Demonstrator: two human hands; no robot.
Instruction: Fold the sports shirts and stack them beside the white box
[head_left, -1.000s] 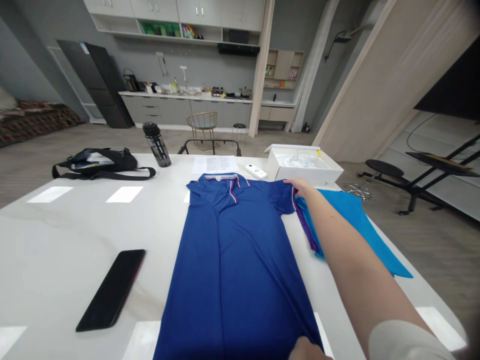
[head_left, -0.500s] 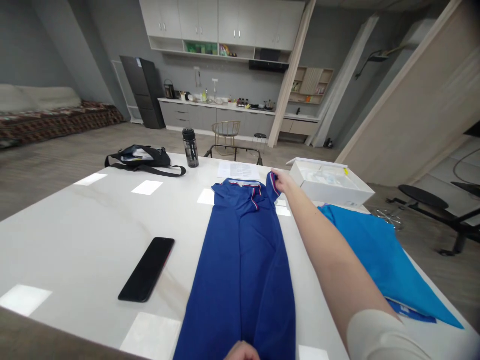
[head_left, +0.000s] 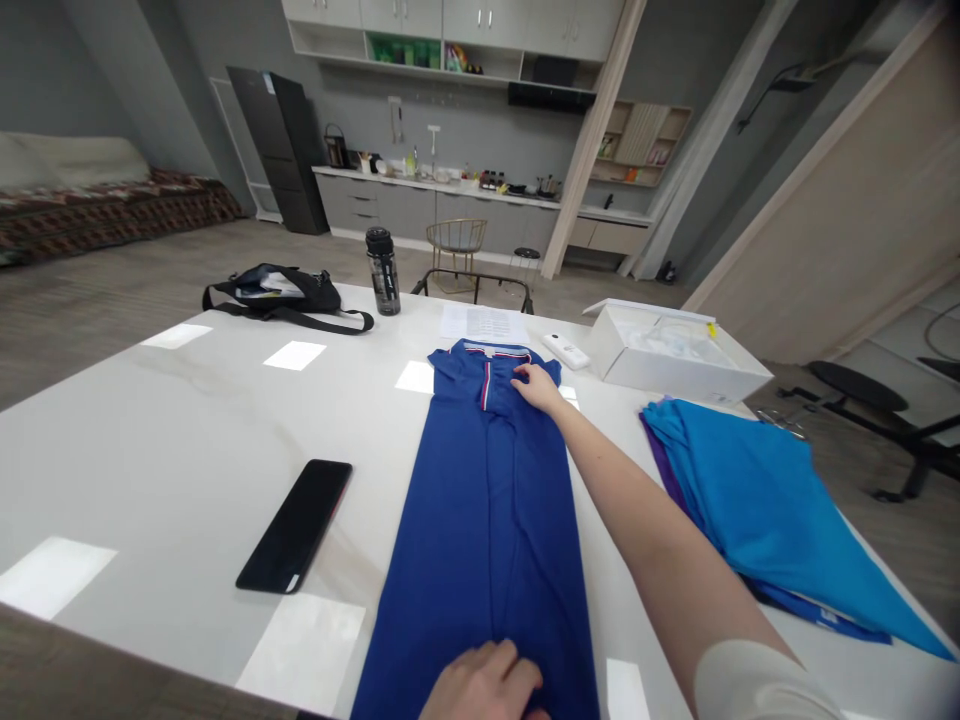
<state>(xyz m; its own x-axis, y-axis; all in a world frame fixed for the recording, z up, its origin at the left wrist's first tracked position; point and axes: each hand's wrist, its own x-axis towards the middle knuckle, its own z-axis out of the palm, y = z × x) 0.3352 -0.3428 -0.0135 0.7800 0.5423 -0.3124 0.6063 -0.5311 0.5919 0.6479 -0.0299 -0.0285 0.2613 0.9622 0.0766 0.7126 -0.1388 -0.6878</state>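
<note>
A dark blue polo shirt [head_left: 457, 500] lies lengthwise on the white table, folded into a long strip. Its collar, with white and red trim, is at the far end, and the striped placket shows below it. My right hand [head_left: 537, 388] reaches to the collar end, fingertips apart and resting on the fabric beside the placket. Near the table's front edge, my left hand [head_left: 484, 685] lies on the lower part of the shirt. Its fingers are curled against the cloth; the fingertips are partly hidden.
A black phone [head_left: 296, 525] lies left of the shirt. Beyond are a black waist bag [head_left: 285, 295], a water bottle [head_left: 384, 275], a printed sheet [head_left: 484, 323] and a small white device [head_left: 566, 350]. At right stand an open white box [head_left: 667, 365] and a pile of bright blue clothing [head_left: 757, 490].
My right hand has let go of the sleeve edge and moved left onto the shirt near the placket. The sleeve and placket lie differently. My left hand has moved farther into view.
</note>
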